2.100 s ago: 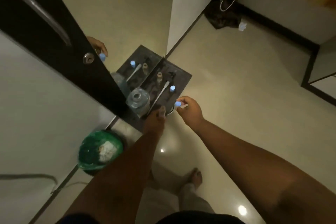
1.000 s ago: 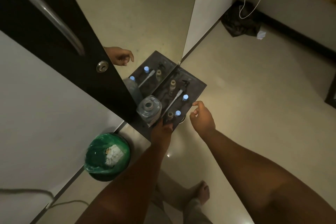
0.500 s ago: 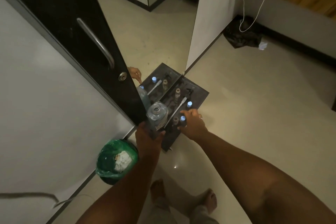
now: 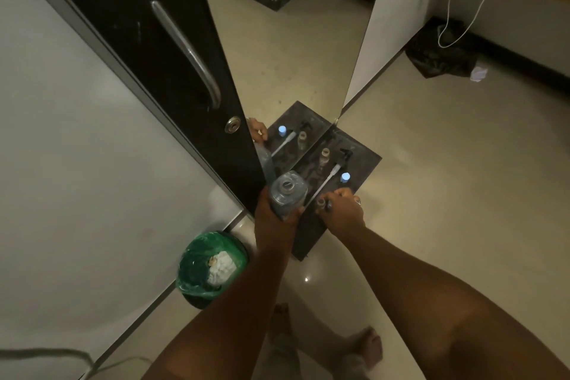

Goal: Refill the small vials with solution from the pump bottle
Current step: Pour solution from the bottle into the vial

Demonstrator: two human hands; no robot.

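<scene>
Dim room, glossy cream floor (image 4: 447,194)

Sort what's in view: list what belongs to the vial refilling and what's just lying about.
Job: large bottle in left hand; open vial at right hand; blue-capped vial; second open vial; pump tube.

Lying about: green bin; charger cable; dark bag.

no text, label or number can be read anywhere.

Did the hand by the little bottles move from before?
Yes. The right hand came in from past the dark shelf's near edge onto it, and now its fingers pinch an open vial there.
</scene>
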